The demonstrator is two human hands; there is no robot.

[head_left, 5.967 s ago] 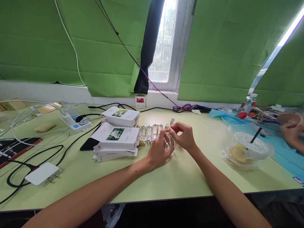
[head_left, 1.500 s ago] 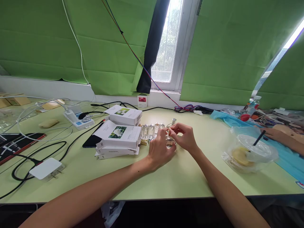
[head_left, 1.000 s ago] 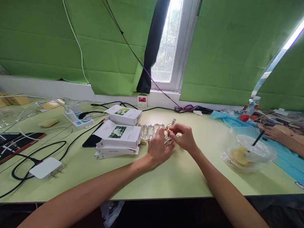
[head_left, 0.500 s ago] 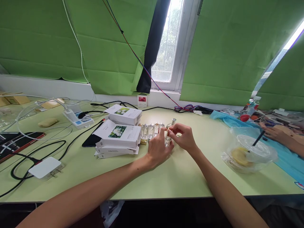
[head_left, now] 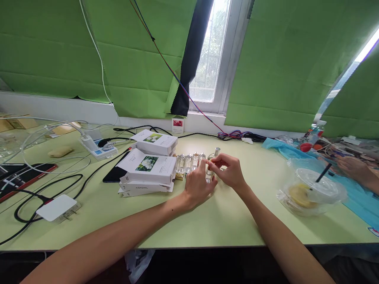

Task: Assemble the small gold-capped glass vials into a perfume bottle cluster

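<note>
My left hand (head_left: 197, 182) is closed around a small clear glass bottle (head_left: 209, 174), which stands upright near the table's middle. Thumb and fingers of my right hand (head_left: 229, 169) are pinched together at the top of that bottle; whatever sits between the fingertips is too small and covered to name. Just behind my hands shows a silver-topped bottle (head_left: 217, 151). To the left of my left hand, several clear glass bottles (head_left: 188, 162) with metal necks stand in a row. A gold-coloured piece (head_left: 179, 176) lies by the row's front.
Flat white boxes with flower pictures (head_left: 152, 167) are stacked left of the bottles, partly over a dark phone (head_left: 114, 173). A power strip (head_left: 97, 149) and white charger (head_left: 57, 208) lie further left. A bagged drink cup (head_left: 310, 191) stands right, near another person's hand (head_left: 353, 167).
My two hands keep nearly the same place on the bottle, with only slight finger movement. At the far right, the other person's hand has drawn back to the right.
</note>
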